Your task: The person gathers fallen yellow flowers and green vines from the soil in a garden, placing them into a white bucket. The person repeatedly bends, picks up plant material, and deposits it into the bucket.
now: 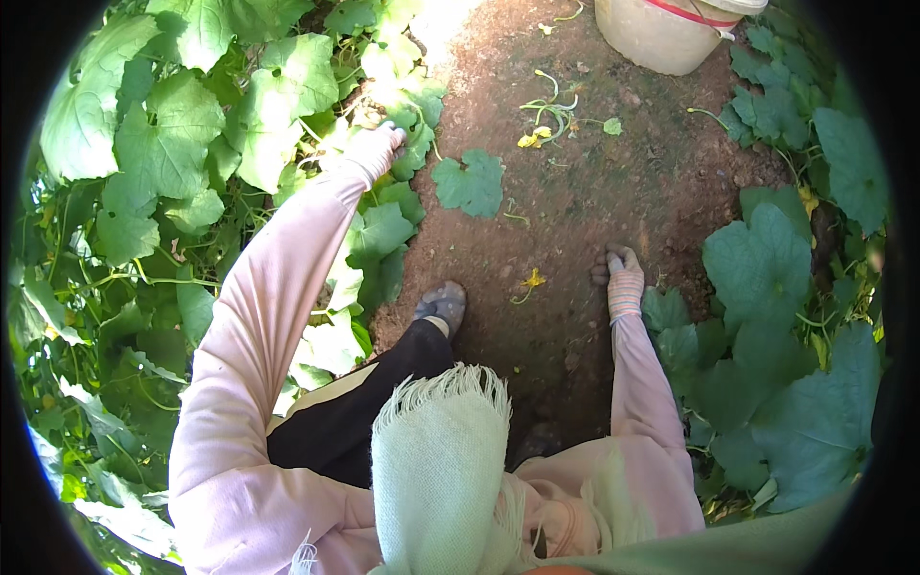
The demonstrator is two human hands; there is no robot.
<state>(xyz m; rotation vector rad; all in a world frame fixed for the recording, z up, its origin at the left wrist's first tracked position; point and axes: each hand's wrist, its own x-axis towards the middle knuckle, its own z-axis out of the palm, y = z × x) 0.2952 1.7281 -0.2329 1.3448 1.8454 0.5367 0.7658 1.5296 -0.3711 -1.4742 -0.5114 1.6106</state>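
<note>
My left hand, in a pale work glove, reaches out among the broad green leaves of a vine at the left edge of the soil path. Bright sun washes out that spot, and whatever its fingers touch is hard to make out. Over the path's right side hangs my right hand, wearing a soiled glove with a striped cuff. Its fingers curl inward and nothing shows in them. A yellow flower on a thin stem lies on the soil to its left.
A whitish plastic bucket with a red band stands at the path's far right. Picked yellow flowers with pale stems lie on the soil. One loose leaf is near the left vines. More leafy vines border the right; my shoe is at left.
</note>
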